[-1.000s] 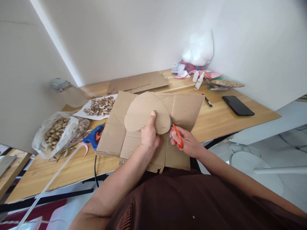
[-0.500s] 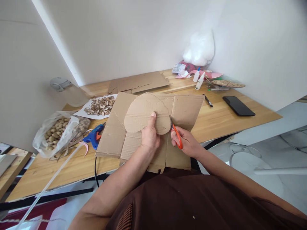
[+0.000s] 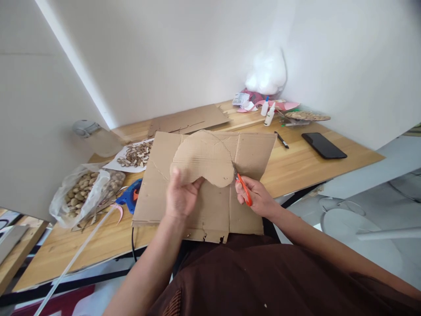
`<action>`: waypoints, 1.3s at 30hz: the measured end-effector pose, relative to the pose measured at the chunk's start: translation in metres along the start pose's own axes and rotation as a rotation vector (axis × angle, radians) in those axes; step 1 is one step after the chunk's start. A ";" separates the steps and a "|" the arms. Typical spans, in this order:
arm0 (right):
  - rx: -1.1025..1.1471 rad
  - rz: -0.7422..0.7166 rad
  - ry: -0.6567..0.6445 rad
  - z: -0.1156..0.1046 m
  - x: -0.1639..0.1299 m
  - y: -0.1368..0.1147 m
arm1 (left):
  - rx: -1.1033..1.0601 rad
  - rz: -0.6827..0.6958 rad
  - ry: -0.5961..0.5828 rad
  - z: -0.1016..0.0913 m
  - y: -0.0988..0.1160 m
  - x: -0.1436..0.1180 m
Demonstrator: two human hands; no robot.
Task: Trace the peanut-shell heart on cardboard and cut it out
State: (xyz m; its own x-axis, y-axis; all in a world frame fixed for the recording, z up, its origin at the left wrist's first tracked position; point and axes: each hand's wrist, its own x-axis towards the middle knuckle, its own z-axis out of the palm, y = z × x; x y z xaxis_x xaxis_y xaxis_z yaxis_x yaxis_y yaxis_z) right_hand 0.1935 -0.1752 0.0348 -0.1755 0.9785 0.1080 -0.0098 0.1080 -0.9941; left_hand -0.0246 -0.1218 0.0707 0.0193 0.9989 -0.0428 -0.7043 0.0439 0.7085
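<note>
Cardboard piece [image 3: 204,159]: brown, rounded, mid-frame; we hold it lifted above the flat cardboard sheet [image 3: 250,153], so the blades can get under its edge.
Left hand [image 3: 180,197]: our fingers are clamped on the piece's lower left rim, thumb on top, steadying it.
Right hand [image 3: 258,197]: our fingers are closed through the orange scissors [image 3: 243,188], blades at the piece's lower right edge; whether the blades are parted, we cannot tell.
Table [image 3: 296,166]: blue glue gun [image 3: 130,195] just left of the sheet; bag of shells [image 3: 82,193] at left; black phone [image 3: 324,145] at right.
</note>
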 end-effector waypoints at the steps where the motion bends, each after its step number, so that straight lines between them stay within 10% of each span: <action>1: 0.012 -0.001 -0.009 -0.001 0.000 0.000 | 0.023 0.069 0.002 -0.010 0.014 0.004; 5: 0.015 0.035 -0.058 0.000 -0.001 -0.006 | 0.327 0.306 -0.036 -0.025 0.062 0.019; 9: 0.030 0.079 -0.059 0.000 -0.002 -0.011 | 0.827 0.470 -0.369 0.000 0.085 0.028; 12: 0.037 0.099 -0.071 -0.002 -0.002 -0.013 | 1.136 0.332 -0.545 0.018 0.089 0.039; 22: 0.077 0.075 -0.094 -0.003 -0.007 -0.016 | 1.006 0.049 -0.456 0.012 0.075 0.056; 39: 0.101 0.094 -0.054 -0.001 -0.015 -0.025 | 1.040 0.068 -0.434 0.025 0.087 0.035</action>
State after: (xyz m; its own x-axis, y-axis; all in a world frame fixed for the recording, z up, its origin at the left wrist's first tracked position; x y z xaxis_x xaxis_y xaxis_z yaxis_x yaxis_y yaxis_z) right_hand 0.1970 -0.1922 0.0582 -0.2326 0.9724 0.0163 -0.0892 -0.0047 -0.9960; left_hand -0.0674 -0.0825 0.1484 0.3915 0.9119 0.1232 0.2156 -0.2210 0.9511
